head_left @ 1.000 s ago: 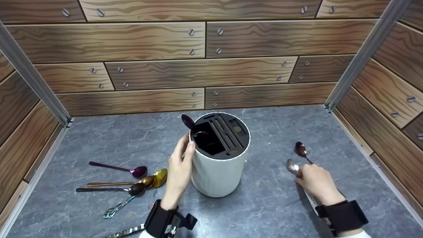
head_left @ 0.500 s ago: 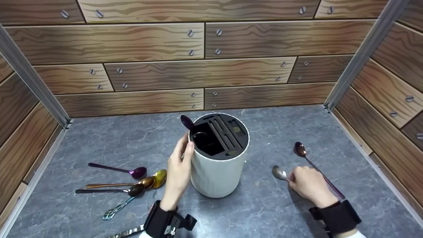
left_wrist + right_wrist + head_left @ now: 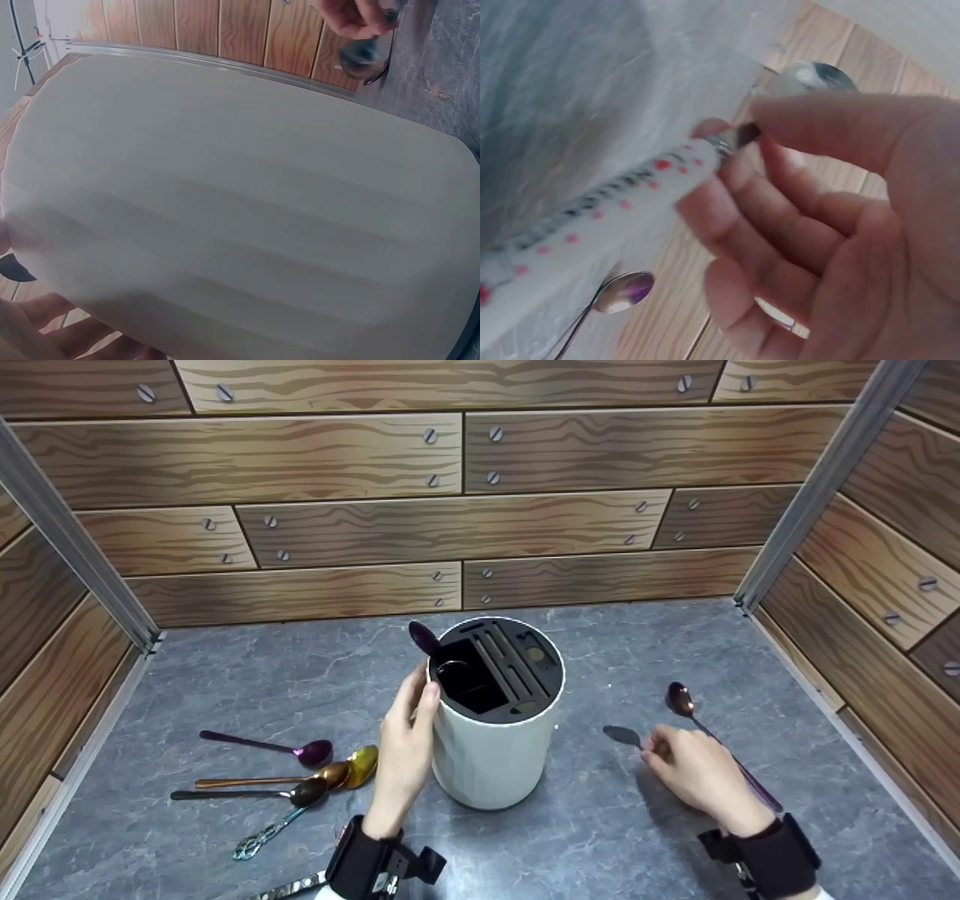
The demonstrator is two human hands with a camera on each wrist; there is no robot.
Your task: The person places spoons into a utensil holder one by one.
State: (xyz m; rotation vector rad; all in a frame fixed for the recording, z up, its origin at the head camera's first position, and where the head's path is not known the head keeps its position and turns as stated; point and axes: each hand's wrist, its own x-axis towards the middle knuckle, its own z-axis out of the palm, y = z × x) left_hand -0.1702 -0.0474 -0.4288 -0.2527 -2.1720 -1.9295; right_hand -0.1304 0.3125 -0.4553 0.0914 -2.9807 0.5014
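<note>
My left hand [image 3: 403, 757] grips the left side of a white, ridged utensil holder [image 3: 491, 765], thumb near the rim. The holder stands upright, with a black slotted top; a dark purple spoon [image 3: 424, 637] leans out of its large compartment. To the right, my right hand [image 3: 694, 769] pinches a spoon [image 3: 621, 735] at its neck, bowl toward the holder. In the right wrist view this spoon's white handle [image 3: 592, 214] shows red dots and dark lettering. Just beyond that hand lies a copper-purple spoon [image 3: 681, 700], its handle running toward the wrist.
Left on the grey marbled tabletop [image 3: 315, 675] lie a purple spoon [image 3: 313, 750], a gold spoon [image 3: 363, 765], a copper spoon [image 3: 335, 772], a dark spoon [image 3: 309, 790] and an ornate teal handle [image 3: 259, 840]. A patterned handle [image 3: 289, 887] shows by the left wrist. Wood-patterned walls [image 3: 345, 532] surround the table.
My right hand has drawn the white-handled spoon leftward, away from the copper-purple spoon, and the held spoon's bowl has turned dark in view. My left hand and the holder have stayed put.
</note>
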